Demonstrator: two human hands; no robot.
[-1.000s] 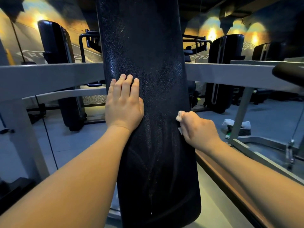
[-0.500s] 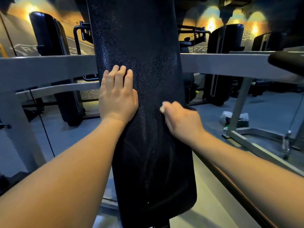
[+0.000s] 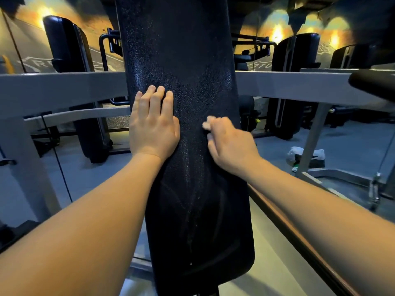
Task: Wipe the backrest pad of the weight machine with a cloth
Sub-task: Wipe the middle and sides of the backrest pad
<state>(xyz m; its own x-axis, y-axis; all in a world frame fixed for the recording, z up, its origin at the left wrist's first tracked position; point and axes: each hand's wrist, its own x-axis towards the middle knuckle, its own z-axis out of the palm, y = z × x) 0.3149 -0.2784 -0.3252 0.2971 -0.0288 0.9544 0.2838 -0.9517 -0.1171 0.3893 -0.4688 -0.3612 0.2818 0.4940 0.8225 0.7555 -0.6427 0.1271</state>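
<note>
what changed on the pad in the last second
The right hand, gripping the cloth, slid left from the pad's right edge onto its face, toward the middle. The left hand stayed pressed flat on the pad's left side.

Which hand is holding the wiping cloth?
The right hand, fingers curled round a small pale cloth against the backrest pad. The left hand just lies flat on the pad, fingers straight, holding nothing.
</note>
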